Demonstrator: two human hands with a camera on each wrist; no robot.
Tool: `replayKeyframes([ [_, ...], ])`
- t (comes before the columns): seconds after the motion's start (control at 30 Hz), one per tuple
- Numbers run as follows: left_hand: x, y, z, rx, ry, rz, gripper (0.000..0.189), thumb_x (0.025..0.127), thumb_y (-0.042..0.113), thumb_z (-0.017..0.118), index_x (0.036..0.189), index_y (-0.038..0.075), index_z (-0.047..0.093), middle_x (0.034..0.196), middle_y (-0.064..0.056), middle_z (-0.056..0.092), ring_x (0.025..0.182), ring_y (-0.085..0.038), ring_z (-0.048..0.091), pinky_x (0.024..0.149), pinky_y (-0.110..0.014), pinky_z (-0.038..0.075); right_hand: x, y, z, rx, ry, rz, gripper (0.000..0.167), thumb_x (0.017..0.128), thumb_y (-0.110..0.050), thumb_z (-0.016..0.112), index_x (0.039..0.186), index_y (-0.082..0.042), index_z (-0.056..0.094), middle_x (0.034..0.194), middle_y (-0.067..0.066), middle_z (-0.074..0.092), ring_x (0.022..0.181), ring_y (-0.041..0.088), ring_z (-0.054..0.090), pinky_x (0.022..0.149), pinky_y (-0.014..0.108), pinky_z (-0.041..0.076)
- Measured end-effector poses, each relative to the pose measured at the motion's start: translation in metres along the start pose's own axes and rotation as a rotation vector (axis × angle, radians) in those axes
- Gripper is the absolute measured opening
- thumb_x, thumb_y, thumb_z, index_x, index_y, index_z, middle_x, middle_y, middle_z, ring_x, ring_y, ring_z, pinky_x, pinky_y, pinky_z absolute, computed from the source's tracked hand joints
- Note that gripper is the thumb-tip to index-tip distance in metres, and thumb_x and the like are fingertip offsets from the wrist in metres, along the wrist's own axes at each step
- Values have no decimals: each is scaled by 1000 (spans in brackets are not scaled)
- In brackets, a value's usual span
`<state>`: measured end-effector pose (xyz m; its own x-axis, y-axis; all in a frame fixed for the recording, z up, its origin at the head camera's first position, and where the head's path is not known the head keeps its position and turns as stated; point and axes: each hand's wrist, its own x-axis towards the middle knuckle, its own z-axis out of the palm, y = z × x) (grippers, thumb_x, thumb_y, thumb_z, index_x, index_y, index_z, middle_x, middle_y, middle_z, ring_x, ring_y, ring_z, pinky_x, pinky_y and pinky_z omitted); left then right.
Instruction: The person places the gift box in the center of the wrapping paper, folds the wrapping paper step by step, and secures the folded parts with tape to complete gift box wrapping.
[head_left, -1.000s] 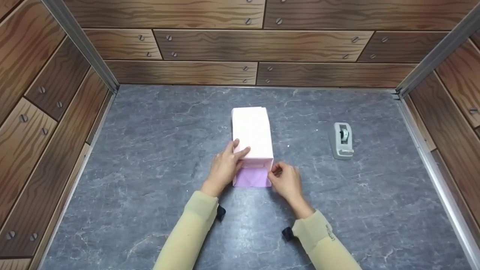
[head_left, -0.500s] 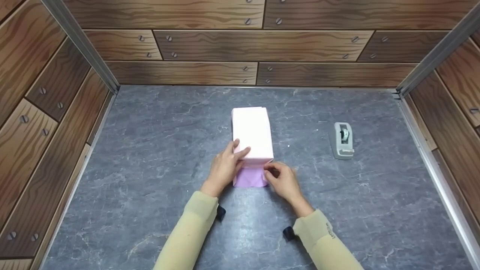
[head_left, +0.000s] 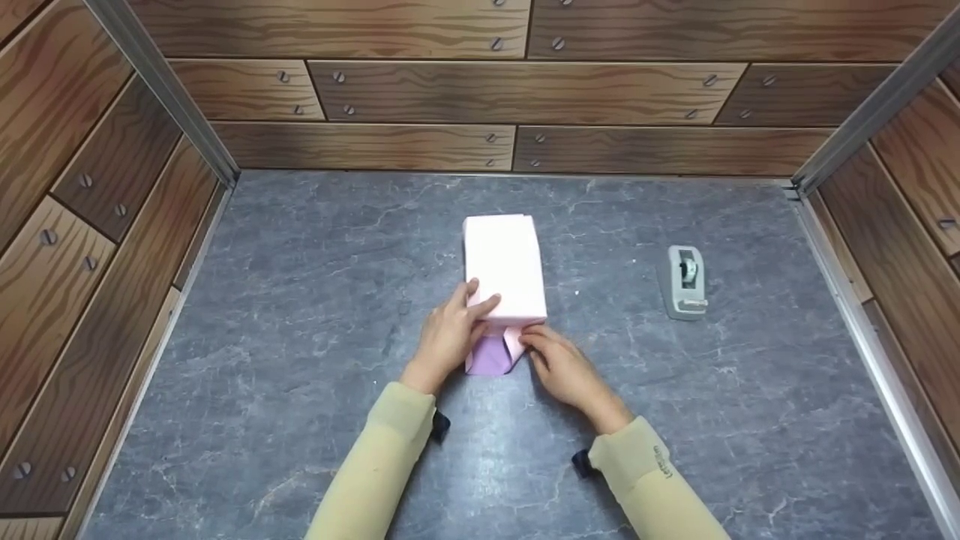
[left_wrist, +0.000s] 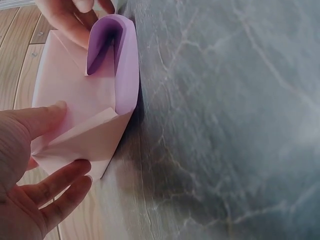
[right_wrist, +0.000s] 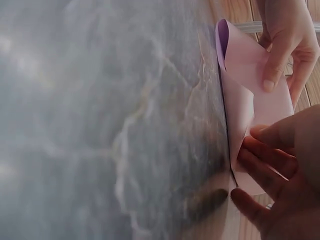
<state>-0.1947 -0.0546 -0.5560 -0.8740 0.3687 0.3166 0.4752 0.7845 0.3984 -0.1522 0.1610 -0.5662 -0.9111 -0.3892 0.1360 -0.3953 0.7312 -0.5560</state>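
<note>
Holding paper-covered box (head_left: 504,262) at its near-left corner with left hand (head_left: 448,330): thumb is pressing the near end, fingers are gripping around the left side and top edge. Box is lying on grey marbled tabletop (head_left: 337,255), between the hands, pale pink side showing. Paper flap (head_left: 487,356) is sticking out from box's near end, purple face up, its right part folding inward and showing pink. Right hand (head_left: 564,367) is sitting at box's near-right corner; thumb and forefinger are pinching the flap's folded edge, other fingers are spreading apart in the right wrist view. Grey tape dispenser (head_left: 685,300) is sitting right of box, well apart, carrying a roll. Plank-print wall (head_left: 517,90) is standing beyond box. Pale yellow sleeves (head_left: 379,465) are covering both forearms on box's near side.
</note>
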Motion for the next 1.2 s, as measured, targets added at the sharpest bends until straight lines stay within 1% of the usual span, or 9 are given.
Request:
replayKeyframes([
  [0.1,0,0,0,-1,-9,-8,46,88,18,74,133,27,64,142,-16,49,90,-41,66,76,-48,55,-2,-2,-1,-109,-61,-35,30,95,-7,61,124,-1,65,132,12,57,125,31,51,105,49,37],
  [0.2,0,1,0,-5,-19,-14,46,89,19,73,134,27,63,143,-16,48,91,-41,66,77,-48,55,-4,-3,-2,-199,-125,-39,36,96,-15,62,131,-4,62,138,13,53,130,31,46,106,54,33],
  [0.4,0,1,-1,-7,-29,-25,46,90,20,73,134,27,63,144,-16,47,97,-42,65,80,-49,54,-8,-4,-6,-263,-188,-64,44,95,-21,65,137,-7,58,145,12,47,133,30,43,108,61,27],
  [0.57,1,1,-1,-18,-45,-38,45,91,21,72,134,27,62,145,-16,46,105,-41,63,85,-51,53,-12,-2,-5,-278,-225,-64,49,97,-26,63,142,-9,53,150,11,43,136,30,41,109,64,21],
  [0.73,1,1,-2,-10,-45,-45,46,90,22,72,134,28,62,144,-16,47,106,-41,62,85,-51,52,-16,-2,-5,-285,-251,-64,53,98,-32,60,145,-10,49,153,10,39,139,29,37,110,66,17],
  [0.83,0,2,-2,-6,-47,-51,45,91,24,72,135,28,62,145,-15,47,105,-41,63,84,-51,53,-20,-7,-5,-305,-268,-73,55,98,-35,58,146,-11,48,154,9,37,140,29,36,110,66,14],
  [0.93,0,3,-2,1,-49,-57,45,91,25,71,135,29,61,145,-14,46,103,-41,63,82,-51,53,-25,-15,-3,-306,-309,-109,55,98,-39,57,146,-12,48,154,7,37,140,30,35,111,66,14],
  [1.1,0,2,-1,5,-50,-62,46,91,24,71,136,29,61,146,-13,46,102,-41,64,82,-51,53,-34,-32,-2,-245,-403,-188,56,99,-38,56,145,-9,48,155,8,36,141,33,33,109,67,17],
  [1.2,0,3,-2,-2,-54,-61,46,91,24,72,136,29,61,146,-13,46,102,-42,63,81,-52,53,-38,-36,-6,-162,-452,-190,55,99,-35,57,146,-9,46,154,8,37,141,32,32,110,66,17],
])
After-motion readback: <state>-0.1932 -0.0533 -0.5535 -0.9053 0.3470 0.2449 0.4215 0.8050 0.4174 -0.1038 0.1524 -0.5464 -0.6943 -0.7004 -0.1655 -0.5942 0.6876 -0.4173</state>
